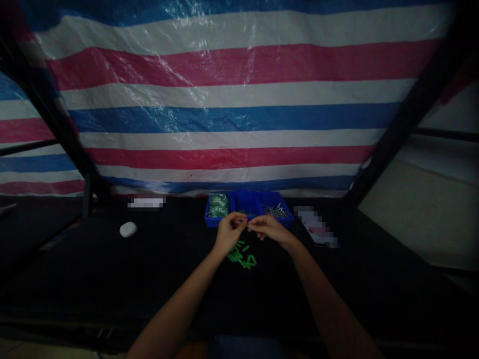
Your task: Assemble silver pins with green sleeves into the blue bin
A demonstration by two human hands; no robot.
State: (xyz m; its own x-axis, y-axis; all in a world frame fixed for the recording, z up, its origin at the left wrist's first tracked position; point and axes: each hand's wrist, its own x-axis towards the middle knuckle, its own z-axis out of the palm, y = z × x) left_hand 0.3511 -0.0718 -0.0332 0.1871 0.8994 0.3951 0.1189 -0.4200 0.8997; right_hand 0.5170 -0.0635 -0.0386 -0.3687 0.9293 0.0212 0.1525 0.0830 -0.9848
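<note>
Left hand (229,234) and right hand (272,229) at near edge of blue tray (212,223), fingers bent, fingertips close together; cannot tell whether either grips anything; loose green pieces (239,257) on black table (149,289), near left hand; thin metal pieces (276,211) in tray's right compartment; white rounded object (128,229) well apart.

Left hand (228,235) and right hand (272,229) bare, slim-fingered; both forearms (192,289) uncovered as far as they show, tapering to narrow wrists (293,243), a dark blue patch (247,347) low between them too dim to identify as clothing.
</note>
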